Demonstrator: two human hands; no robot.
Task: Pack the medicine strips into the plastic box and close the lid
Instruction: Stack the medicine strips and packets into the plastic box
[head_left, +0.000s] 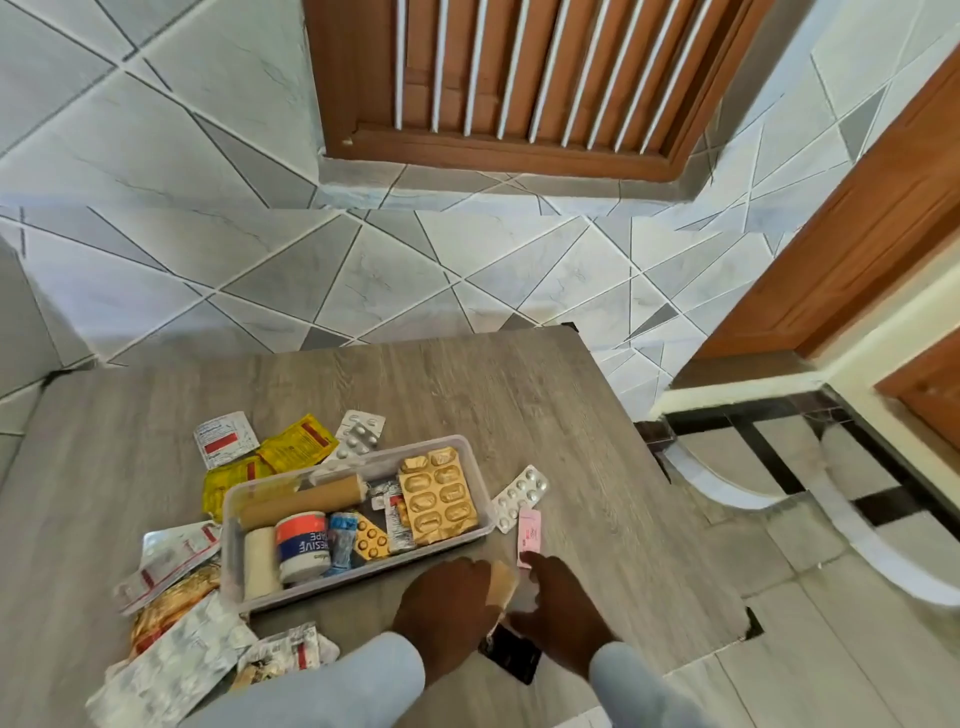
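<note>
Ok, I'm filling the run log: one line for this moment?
stage: packing | plastic box: open, part filled | left hand: holds tan strip | right hand: fingertip on pink strip | strips still on table

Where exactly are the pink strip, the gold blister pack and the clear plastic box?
pink strip (530, 535), head view, middle of its pink face.
gold blister pack (437, 494), head view, centre of the foil, among the pill bumps.
plastic box (363, 570), head view, near wall of the box.

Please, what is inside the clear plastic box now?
Inside the plastic box: a gold strip, brown roll, adhesive tape, white roll, orange strip. Whatever lies beneath them is hidden.
</note>
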